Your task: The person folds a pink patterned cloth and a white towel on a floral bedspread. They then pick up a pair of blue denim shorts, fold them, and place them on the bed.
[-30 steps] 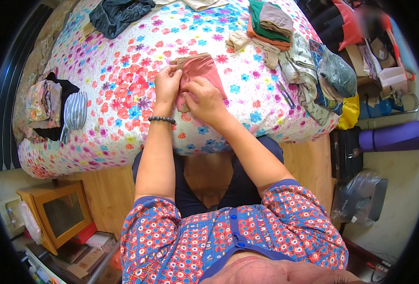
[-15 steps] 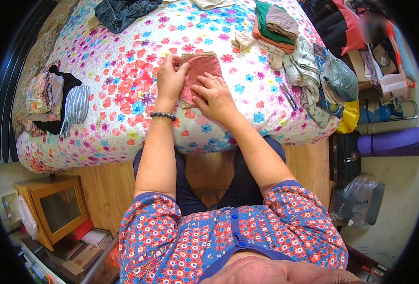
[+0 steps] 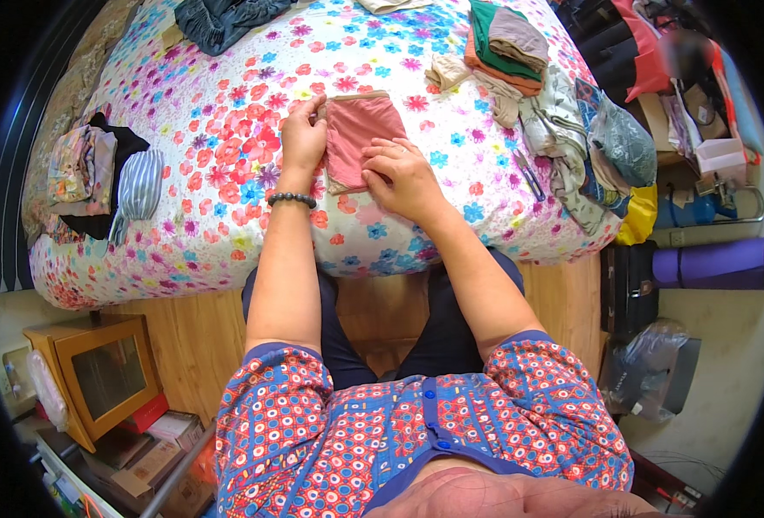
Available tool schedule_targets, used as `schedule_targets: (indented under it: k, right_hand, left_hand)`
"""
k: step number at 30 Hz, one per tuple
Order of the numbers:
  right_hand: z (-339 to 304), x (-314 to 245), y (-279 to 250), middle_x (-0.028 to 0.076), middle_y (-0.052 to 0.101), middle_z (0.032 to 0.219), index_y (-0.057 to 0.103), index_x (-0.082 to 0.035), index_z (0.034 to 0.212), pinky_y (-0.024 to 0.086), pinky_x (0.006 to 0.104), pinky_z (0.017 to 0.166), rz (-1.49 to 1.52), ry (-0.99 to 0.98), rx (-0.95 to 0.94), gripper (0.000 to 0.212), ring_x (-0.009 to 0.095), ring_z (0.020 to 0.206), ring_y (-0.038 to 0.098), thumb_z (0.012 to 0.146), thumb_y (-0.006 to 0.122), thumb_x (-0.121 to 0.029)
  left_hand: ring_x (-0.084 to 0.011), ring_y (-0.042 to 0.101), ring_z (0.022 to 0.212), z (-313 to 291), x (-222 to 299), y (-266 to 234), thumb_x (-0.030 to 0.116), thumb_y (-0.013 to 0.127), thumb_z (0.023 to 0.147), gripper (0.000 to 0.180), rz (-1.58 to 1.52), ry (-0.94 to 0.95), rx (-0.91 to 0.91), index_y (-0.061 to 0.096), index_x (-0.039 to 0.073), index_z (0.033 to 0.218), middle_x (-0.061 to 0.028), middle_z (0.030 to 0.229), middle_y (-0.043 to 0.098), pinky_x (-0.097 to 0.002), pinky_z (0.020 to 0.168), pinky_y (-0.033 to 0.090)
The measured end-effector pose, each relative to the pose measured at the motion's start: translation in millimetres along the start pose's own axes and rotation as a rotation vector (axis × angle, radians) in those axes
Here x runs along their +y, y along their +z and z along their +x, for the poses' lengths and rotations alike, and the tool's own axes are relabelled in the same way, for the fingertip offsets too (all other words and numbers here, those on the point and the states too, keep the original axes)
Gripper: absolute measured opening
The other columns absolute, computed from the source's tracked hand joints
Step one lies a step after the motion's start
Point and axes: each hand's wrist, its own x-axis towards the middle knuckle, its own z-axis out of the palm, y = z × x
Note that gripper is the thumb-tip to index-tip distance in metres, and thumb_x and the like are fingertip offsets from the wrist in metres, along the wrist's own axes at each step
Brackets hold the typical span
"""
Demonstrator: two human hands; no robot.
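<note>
Cloth, pink, folded, on bed between our hands. Left hand touches its left edge, grip we cannot tell; right hand rests on it, thumb and fingers apart.

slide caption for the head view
Left hand at the edge, right hand atop a rectangular pink cloth on a white floral bedspread.

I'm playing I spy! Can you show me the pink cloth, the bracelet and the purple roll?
Pink cloth (image 3: pixel 353 134): head view, middle of its flat top.
Bracelet (image 3: pixel 292 198): head view, middle of its dark beads.
Purple roll (image 3: pixel 717 261): head view, middle of its long side.
</note>
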Motion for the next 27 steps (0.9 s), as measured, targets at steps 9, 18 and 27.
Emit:
schedule_targets:
  k: [9, 18, 27]
  right_hand:
    - [8.7, 7.3, -6.9, 0.016, 0.054, 0.127, 0.059, -0.004, 0.115, 0.033, 0.045, 0.105, -0.17, 0.051, 0.082, 0.04, 0.032, 0.124, 0.046, 0.079, 0.066, -0.019]
    - [9.1, 25.4, 0.2, 0.023, 0.048, 0.13, 0.047, 0.0, 0.128, 0.033, 0.0444, 0.104, -0.099, 0.222, 0.107, 0.054, 0.037, 0.123, 0.044, 0.082, 0.065, -0.024]
    - [15.2, -8.9, -2.3, 0.024, 0.057, 0.111, 0.048, 0.006, 0.119, 0.045, 0.0414, 0.09, 0.013, 0.084, 0.144, 0.064, 0.039, 0.103, 0.056, 0.07, 0.076, -0.025]
  left_hand:
    - [-0.0231, 0.065, 0.082, -4.1, 17.2, -1.4, 0.001, 0.058, 0.077, 0.049, 0.206, -0.008, 0.02, 0.053, 0.003, 0.126, -0.0169, 0.1, 0.065, -0.0331, 0.075, 0.053]
    - [-0.0129, 0.062, 0.077, -6.3, 17.0, -19.6, 0.012, 0.064, 0.084, 0.043, 0.319, -0.078, 0.033, 0.051, -0.005, 0.121, -0.0107, 0.096, 0.064, -0.0263, 0.065, 0.052]
    - [-0.0195, 0.063, 0.066, -11.5, 29.2, -9.1, 0.028, 0.072, 0.074, 0.032, 0.342, -0.258, -0.25, 0.065, -0.002, 0.081, -0.0125, 0.071, 0.066, -0.0342, 0.061, 0.049]
